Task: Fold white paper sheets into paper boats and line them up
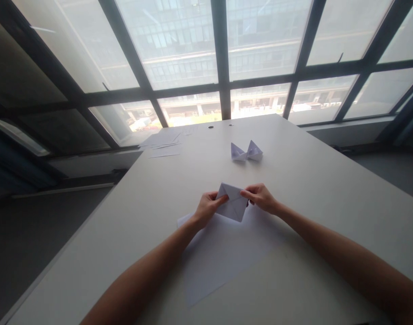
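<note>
A folded white paper square (234,208), creased across its face, is held up between my two hands above the table. My left hand (209,206) grips its left side, the thumb lying flat over the front. At the upper right corner, my right hand (261,197) pinches the paper between thumb and fingers; some fingertips are hidden behind it. Below lies a flat white sheet of paper (215,266), partly covered by my left forearm. Farther off stand two folded paper boats (239,155), side by side and nearly touching.
Several loose paper sheets (165,143) lie at the far left of the white table (328,189). A dark round cable hole (211,127) sits near the far edge. Large framed windows (223,54) rise behind the table.
</note>
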A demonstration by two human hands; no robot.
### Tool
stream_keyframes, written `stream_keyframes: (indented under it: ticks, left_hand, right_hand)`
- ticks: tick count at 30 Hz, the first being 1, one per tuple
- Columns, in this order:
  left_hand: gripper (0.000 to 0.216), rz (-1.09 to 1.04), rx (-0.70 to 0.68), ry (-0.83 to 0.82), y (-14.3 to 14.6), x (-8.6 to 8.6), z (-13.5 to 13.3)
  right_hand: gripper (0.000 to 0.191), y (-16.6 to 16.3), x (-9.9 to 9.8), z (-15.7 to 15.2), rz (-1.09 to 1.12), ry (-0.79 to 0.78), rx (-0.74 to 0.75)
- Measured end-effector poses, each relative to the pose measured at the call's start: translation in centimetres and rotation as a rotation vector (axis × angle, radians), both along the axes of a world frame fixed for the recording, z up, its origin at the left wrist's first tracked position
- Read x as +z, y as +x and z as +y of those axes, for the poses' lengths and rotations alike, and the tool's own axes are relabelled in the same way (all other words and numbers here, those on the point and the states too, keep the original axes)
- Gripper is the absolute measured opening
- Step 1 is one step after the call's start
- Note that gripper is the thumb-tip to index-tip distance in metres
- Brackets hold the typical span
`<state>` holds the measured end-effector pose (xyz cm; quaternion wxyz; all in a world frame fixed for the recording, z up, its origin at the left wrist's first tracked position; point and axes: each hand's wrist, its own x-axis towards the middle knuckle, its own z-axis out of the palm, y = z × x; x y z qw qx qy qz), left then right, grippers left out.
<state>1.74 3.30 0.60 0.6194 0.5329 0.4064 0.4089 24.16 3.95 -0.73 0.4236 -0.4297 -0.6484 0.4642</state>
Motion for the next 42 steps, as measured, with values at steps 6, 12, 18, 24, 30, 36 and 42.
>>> stream_keyframes:
  ticks: [6,12,18,24,30,36,42]
  left_hand:
    - [0.048,-0.158,-0.055,-0.091,0.3,0.3,-0.3]
    - [0.045,-0.104,0.057,-0.051,0.2,-0.1,-0.2]
    - [0.039,-0.097,0.029,-0.065,0.6,-0.3,-0.4]
    - [0.042,-0.114,-0.164,-0.106,-0.1,0.6,-0.3]
    - [0.040,-0.021,-0.162,-0.162,-0.3,0.4,-0.3]
    - [0.038,-0.103,-0.048,-0.178,0.2,0.1,-0.3]
    - [0.035,-0.128,0.071,-0.060,1.0,-0.3,-0.9]
  right_hand:
    - [0.050,-0.2,-0.1,0.1,0.153,0.006,-0.036]
    - [0.057,-0.3,0.2,0.3,0.282,-0.021,-0.111]
    - [0.040,-1.0,0.4,-0.6,0.086,-0.025,-0.056]
    - [0.040,-0.8,0.2,-0.7,0.062,0.006,0.010]
    - [0.040,-1.0,0.2,-0.6,0.051,0.006,0.023]
    - [0.038,-1.5,0.3,-0.9,0.127,-0.149,0.080]
    - [0.036,-2.0,0.1,-1.4,0.223,-0.262,0.089]
